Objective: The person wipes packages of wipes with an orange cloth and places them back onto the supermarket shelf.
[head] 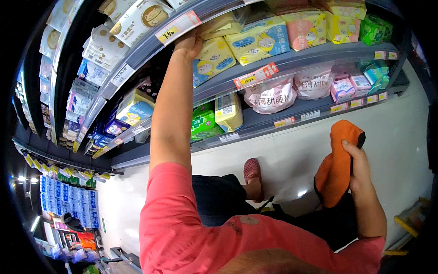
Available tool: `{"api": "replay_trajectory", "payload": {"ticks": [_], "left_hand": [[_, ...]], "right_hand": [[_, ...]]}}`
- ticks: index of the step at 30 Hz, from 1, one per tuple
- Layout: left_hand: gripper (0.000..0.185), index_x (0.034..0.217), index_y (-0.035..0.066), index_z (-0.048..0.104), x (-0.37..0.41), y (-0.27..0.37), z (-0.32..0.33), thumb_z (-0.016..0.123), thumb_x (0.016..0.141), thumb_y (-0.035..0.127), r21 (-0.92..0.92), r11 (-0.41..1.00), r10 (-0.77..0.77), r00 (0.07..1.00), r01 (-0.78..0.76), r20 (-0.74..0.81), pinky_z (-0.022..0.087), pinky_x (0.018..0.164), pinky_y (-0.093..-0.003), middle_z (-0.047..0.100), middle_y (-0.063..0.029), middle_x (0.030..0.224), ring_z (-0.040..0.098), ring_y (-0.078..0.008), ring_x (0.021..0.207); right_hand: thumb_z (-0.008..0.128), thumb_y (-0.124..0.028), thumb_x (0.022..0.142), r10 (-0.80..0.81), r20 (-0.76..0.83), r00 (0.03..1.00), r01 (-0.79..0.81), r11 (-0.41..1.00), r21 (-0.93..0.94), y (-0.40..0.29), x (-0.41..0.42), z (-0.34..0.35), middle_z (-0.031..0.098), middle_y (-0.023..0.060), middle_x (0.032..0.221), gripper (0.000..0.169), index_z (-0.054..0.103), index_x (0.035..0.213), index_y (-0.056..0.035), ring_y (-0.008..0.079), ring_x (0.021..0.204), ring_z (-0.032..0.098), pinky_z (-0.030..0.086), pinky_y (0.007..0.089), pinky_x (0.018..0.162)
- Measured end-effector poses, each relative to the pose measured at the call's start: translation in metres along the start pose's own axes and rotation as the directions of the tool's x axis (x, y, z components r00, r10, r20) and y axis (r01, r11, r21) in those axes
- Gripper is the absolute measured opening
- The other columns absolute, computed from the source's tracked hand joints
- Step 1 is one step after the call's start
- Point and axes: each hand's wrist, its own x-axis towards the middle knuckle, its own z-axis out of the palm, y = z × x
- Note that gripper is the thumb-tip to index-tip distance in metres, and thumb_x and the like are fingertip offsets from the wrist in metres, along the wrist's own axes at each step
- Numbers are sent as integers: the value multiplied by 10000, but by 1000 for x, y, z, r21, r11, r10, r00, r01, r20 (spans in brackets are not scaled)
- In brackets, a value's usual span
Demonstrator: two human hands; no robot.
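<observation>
My left hand [190, 42] reaches up into a middle shelf, just under the price strip of the shelf above. Its fingers are partly hidden beside a yellow soft pack [222, 25], so whether they grip it cannot be made out. Right below the hand leans a yellow and blue pack [213, 61] with a cartoon face. A larger pack [258, 40] of the same style lies to its right. Low at my right side, my right hand [358, 164] holds a folded orange cloth [337, 171] with dark edging, thumb on top.
Pink-white bags [270, 96] and a green pack [205, 123] sit on the bottom shelf. White packs [140, 20] fill the upper shelf. Price tags [256, 76] jut from the shelf edges. Pale tiled floor [287, 147] lies below; a yellow-edged object [405, 226] stands at far right.
</observation>
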Motion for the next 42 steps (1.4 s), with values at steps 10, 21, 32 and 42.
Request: {"api": "replay_trajectory", "payload": {"ticks": [10, 21, 32, 42], "left_hand": [[562, 1268, 54, 453, 33, -40, 47, 665, 809, 299, 195, 882, 464, 862, -429, -203, 342, 1007, -395, 499, -153, 1265, 457, -313, 1159], [723, 1305, 144, 478, 12, -54, 41, 584, 751, 596, 950, -296, 616, 740, -101, 271, 264, 1054, -457, 427, -147, 1374, 346, -360, 1259], [643, 1327, 144, 459, 28, -45, 68, 575, 794, 484, 924, -381, 526, 824, 10, 208, 302, 1028, -476, 445, -125, 1365, 376, -332, 1273], [621, 1311, 136, 435, 56, -36, 86, 635, 757, 332, 915, -403, 337, 926, -20, 168, 372, 975, -496, 433, -138, 1361, 420, -355, 1229]], "right_hand": [[616, -140, 818, -14, -48, 999, 13, 1000, -4, -5, -7, 0, 587, 82, 949, 334, 519, 1116, -25, 229, 847, 593, 489, 388, 762], [618, -121, 817, -12, -71, 997, 12, 1000, 5, -21, -26, -15, 591, 81, 959, 342, 515, 1128, -23, 229, 844, 602, 503, 377, 747], [619, -181, 803, -38, -131, 991, 29, 997, -71, -25, -30, -24, 586, 99, 1006, 425, 508, 1169, 3, 207, 893, 578, 468, 337, 803], [617, -115, 815, -25, -94, 995, 22, 999, -30, -24, -24, -30, 598, 90, 1024, 372, 520, 1159, -8, 224, 897, 594, 475, 366, 805]]}}
